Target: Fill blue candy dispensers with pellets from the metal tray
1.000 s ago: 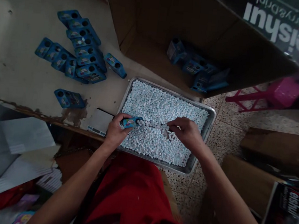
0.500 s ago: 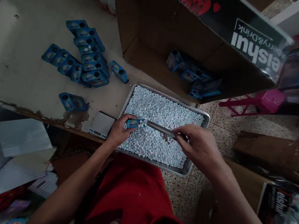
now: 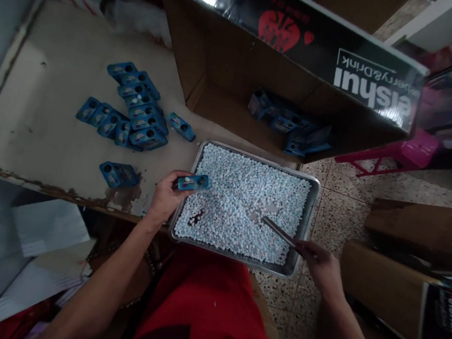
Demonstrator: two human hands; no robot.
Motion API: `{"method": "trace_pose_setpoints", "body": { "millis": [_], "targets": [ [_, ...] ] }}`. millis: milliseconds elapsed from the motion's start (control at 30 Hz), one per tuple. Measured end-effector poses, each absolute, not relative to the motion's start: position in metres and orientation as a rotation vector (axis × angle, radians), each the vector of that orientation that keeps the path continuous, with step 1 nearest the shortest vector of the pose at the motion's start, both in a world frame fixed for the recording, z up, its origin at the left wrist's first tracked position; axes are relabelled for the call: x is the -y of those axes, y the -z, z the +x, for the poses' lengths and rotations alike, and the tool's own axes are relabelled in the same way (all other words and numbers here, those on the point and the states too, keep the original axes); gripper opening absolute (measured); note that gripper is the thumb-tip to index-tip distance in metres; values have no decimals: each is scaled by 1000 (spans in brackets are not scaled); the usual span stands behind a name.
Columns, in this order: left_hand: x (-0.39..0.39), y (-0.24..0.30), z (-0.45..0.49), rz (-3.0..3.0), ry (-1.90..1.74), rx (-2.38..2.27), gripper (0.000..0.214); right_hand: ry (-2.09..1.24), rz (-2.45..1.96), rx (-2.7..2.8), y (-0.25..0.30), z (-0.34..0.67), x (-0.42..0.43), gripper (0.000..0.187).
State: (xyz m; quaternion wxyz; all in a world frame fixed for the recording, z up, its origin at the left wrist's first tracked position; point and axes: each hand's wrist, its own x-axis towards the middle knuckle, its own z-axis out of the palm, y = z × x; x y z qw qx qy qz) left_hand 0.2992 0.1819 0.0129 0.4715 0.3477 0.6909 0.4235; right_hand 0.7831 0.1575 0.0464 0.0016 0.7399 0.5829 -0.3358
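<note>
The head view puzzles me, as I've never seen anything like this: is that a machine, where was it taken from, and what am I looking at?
There's no machine: these are a person's two bare hands, seen from a camera worn on that person's head, looking forward and down. The left hand holds a small blue pack by the edge of a metal tray. The right hand grips a slim metal tool, its tip at the small white and pale-blue pellets spread across the tray. On the table are more blue packs, and others lie inside the big cardboard box.
</note>
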Motion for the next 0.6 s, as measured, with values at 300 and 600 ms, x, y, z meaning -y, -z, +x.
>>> {"method": "trace_pose_setpoints", "body": {
  "millis": [300, 600],
  "targets": [
    [-191, 36, 205, 904, -1199, -2225, 51, 1013, 2159, -2133, 21, 770, -118, 29],
    [-392, -24, 340, 1800, -1066, -1957, 37, 1147, 2360, -2258, 96, 581, -174, 31]
  ]
}}
